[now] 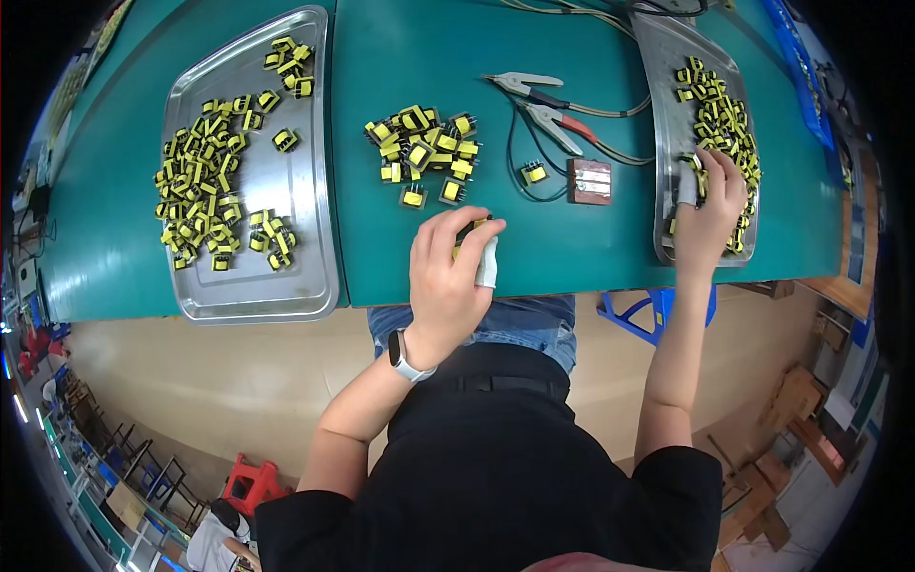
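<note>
Near the front of the green table, my left hand (pixel 450 265) is closed around a small yellow-and-black transformer (pixel 481 223), mostly covered by the fingers. White wrapping covers its thumb. Over the right metal tray (pixel 667 124), my right hand (pixel 710 205) pinches another small transformer (pixel 695 163) at the fingertips, beside the heap of transformers (pixel 729 129) there. The right thumb is wrapped as well. Just beyond my left hand lies a loose pile of the same transformers (pixel 419 153), black with yellow tape and metal pins.
At left, a larger metal tray (pixel 303 191) bears many transformers. Two clip leads (pixel 553 129) with cables lie at the table's back right. A single transformer (pixel 533 173) sits beside a brown block with metal strips (pixel 590 181). A blue stool (pixel 658 310) stands below the edge.
</note>
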Demonstrator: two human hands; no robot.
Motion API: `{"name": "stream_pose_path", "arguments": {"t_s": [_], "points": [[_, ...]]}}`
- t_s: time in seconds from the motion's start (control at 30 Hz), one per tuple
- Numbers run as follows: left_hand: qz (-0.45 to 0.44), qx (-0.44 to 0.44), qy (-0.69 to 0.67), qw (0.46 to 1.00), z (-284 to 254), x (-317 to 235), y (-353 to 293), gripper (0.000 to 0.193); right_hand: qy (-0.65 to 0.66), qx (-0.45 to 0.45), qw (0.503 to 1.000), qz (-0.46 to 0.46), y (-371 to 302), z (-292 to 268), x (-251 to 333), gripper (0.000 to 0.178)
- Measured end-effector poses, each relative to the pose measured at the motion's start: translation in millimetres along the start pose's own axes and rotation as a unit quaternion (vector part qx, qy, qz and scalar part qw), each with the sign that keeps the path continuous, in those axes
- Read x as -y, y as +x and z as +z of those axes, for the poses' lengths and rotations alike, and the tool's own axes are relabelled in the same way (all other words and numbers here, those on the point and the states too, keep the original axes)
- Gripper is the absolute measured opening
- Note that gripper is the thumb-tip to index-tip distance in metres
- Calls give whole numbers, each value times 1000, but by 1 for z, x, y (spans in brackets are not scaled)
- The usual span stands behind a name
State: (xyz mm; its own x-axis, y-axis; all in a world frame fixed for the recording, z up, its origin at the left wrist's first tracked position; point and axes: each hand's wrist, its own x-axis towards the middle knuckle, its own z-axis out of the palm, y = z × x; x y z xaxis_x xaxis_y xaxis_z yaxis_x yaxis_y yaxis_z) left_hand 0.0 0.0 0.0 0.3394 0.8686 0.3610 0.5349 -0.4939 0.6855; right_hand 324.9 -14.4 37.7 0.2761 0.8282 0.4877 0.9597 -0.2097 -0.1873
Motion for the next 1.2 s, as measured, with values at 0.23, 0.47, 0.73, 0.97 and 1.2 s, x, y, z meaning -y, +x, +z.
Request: {"name": "stream_pose_path", "arguments": {"t_s": [0.23, 0.47, 0.73, 0.97, 1.2], "points": [[10, -21, 11, 1000, 1, 2, 0, 40, 217, 150, 957, -124, -1, 14, 110, 47], [7, -16, 17, 1000, 3, 0, -1, 39, 206, 207, 944, -151, 4, 26, 119, 44], [18, 50, -35, 998, -3, -4, 8, 43, 461, 180, 861, 117, -11, 5, 75, 36], [33, 112, -114, 987, 5, -10, 25, 47, 395, 132, 891, 181, -24, 13, 72, 37], [43, 104, -104, 988, 8, -8, 21, 45, 262, 110, 957, 52, -31, 10, 77, 36]]}}
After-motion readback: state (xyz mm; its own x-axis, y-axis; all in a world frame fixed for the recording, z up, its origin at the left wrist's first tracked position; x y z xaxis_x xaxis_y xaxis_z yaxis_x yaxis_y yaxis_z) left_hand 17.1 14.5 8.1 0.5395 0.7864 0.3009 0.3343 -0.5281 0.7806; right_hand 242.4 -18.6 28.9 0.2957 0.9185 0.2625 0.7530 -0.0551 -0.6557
